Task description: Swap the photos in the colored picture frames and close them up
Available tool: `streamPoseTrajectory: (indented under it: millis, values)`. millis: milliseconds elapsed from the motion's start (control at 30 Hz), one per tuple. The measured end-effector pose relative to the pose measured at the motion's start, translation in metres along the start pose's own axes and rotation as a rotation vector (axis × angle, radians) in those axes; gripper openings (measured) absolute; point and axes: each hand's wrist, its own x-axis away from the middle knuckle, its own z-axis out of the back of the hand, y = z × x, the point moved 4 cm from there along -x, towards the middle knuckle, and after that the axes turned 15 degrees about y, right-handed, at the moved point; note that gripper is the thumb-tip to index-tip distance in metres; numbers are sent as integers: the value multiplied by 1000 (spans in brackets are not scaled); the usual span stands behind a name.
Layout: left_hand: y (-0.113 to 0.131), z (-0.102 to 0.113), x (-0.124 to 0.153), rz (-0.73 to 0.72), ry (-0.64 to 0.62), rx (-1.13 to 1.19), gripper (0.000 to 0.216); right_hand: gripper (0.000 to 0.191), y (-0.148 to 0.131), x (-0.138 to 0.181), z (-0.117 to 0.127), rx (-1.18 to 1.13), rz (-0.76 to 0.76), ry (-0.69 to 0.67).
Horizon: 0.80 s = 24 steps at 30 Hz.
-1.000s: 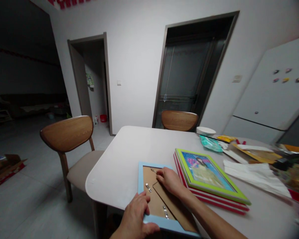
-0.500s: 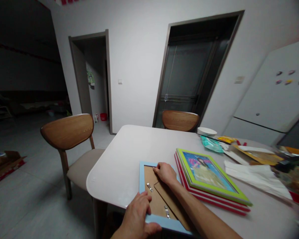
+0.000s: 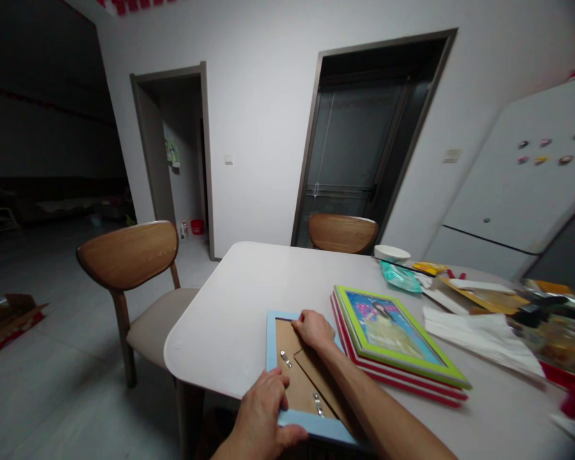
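Note:
A light-blue picture frame lies face down at the near edge of the table, its brown backing board showing. Metal clips sit on the board, and part of the board is hidden under my right forearm. My left hand grips the frame's near left corner, thumb along the near rim and fingers over the left side. At the far end of the board, my right hand has its fingers pinched together against the inner edge; what is between them is hidden. Right beside it stands a stack of green and red picture frames.
On the right of the white table lie white paper, a teal packet, a white bowl and assorted clutter. A wooden chair stands at the left, another chair behind the table.
The view has shifted slightly, so the room sits a little differently. Both hands keep nearly the same places on the blue frame.

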Motion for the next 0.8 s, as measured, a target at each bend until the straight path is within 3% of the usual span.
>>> streamPoseTrajectory:
  millis: [167,400,600,800]
  values:
    - [-4,0,-1,-2,-5,23,38,29,-7,7,12,-61,62,2]
    - [-9,-1,-6,-4,24,70,36,23,-20,58,32,-245,376,-53]
    - [-8,-2,-5,-22,52,91,37,21,-24,71,31,-292,406,8]
    - [-8,-2,-4,-68,99,112,37,17,-35,76,33,-281,489,-45]
